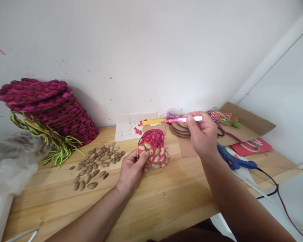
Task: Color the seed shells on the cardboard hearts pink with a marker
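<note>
My left hand [132, 169] grips the lower left edge of a rounded, seed-covered red piece [157, 152], thumb on its face. Magenta paint coats the seeds at its top; those lower down are pale and bare. In my right hand [203, 134] is a slim white paintbrush [184, 119], its front part stained pink and pointing left, above and apart from the piece. A clear cup with pink in it [173, 113] stands just behind the brush. Close to the brush tip, a yellow stick [154, 122] lies over a printed paper [127, 129].
Loose brown seeds [93, 164] spread left of my left hand. A leaning stack of magenta seed-covered pieces [65, 107] with green strings stands behind them. On the right are a blue glue gun [238, 163] with its cord, a cardboard box [247, 124] and colored cords [221, 116].
</note>
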The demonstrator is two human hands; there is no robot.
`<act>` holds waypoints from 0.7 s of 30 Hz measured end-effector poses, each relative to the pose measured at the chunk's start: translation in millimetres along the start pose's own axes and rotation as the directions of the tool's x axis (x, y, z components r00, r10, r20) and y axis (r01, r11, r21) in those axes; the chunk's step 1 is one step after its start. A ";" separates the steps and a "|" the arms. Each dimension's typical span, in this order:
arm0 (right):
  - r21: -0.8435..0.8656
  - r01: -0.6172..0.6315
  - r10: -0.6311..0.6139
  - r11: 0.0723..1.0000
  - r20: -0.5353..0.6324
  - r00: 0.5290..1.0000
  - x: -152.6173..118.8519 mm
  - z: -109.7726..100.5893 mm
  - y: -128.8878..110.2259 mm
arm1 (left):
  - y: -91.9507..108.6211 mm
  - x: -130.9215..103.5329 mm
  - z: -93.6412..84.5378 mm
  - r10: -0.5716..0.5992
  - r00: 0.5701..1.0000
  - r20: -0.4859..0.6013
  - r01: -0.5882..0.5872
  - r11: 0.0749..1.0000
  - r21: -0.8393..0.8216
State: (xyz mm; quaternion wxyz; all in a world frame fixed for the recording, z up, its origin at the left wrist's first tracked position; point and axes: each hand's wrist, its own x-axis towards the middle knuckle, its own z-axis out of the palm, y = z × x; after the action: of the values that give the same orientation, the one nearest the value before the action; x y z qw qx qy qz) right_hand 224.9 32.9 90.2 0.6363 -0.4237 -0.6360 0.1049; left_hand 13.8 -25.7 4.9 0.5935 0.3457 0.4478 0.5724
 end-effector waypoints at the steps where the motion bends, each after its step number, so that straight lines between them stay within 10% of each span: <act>1: -0.042 -0.019 0.019 0.999 0.007 1.000 11.3 -4.1 3.4 | -0.2 0.1 0.2 0.008 1.000 0.005 -0.008 1.000 0.000; 7: -0.463 -0.080 0.056 0.883 -0.066 0.996 73.8 -8.5 36.2 | 0.3 0.7 1.4 0.035 0.999 0.019 -0.035 0.999 0.022; 11: -0.735 -0.123 0.268 0.667 0.082 0.960 97.1 10.1 59.4 | 0.4 1.6 1.4 0.031 0.999 0.044 -0.032 0.999 0.034; 21: -0.858 -0.126 0.435 0.498 0.121 0.892 94.3 38.7 99.3 | -4.2 3.4 1.2 0.004 0.998 0.059 -0.008 0.998 0.059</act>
State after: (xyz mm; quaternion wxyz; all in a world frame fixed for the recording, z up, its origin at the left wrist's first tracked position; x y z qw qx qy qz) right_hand 246.4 173.4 84.9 0.2192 -0.7491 -0.6241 -0.0372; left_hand 16.2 -22.7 1.0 0.5942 0.3811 0.4458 0.5504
